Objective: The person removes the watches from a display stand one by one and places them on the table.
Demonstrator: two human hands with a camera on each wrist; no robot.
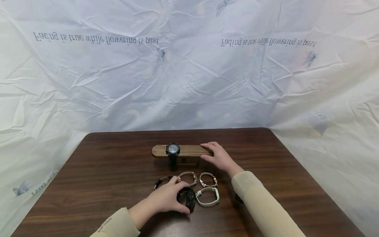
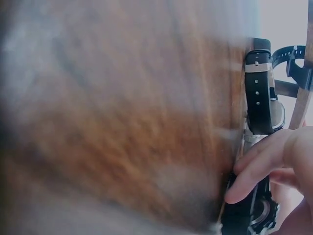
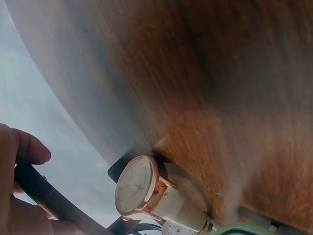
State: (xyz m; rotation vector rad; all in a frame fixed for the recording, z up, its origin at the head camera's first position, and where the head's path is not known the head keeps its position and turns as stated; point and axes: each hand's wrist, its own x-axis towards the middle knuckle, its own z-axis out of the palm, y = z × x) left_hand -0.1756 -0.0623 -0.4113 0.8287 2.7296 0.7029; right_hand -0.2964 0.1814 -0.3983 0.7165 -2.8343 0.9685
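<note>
— Near the front edge of the surface (image 1: 118,154), what do we see our hands doing?

— We see our left hand (image 1: 167,197) curled over a black watch (image 1: 187,198), fingers and thumb wrapped round its chunky case. That watch lies at the front of a small cluster, a little in from the front edge and about midway between the left and right edges.

— And our right hand (image 1: 217,156)?

— We have it resting flat, fingers straight, on the right end of the wooden stand (image 1: 185,150), which sits closer to the back edge. It grips nothing.

— What hangs on the stand?

— We count one dark sports watch (image 1: 173,149), looped over the bar left of its middle, dial facing up.

— What else lies in the cluster?

— Just beside the black watch, towards the right edge, we see a mint green watch (image 1: 208,197). Behind those, in a row, lie a dark strapped watch (image 1: 162,180), partly hidden by our left fingers, a beige strapped watch (image 1: 189,177) and a rose gold watch (image 1: 208,179). From the right wrist view, we make out a pale round dial (image 3: 133,185) with a rose gold rim, lying on the wood.
</note>
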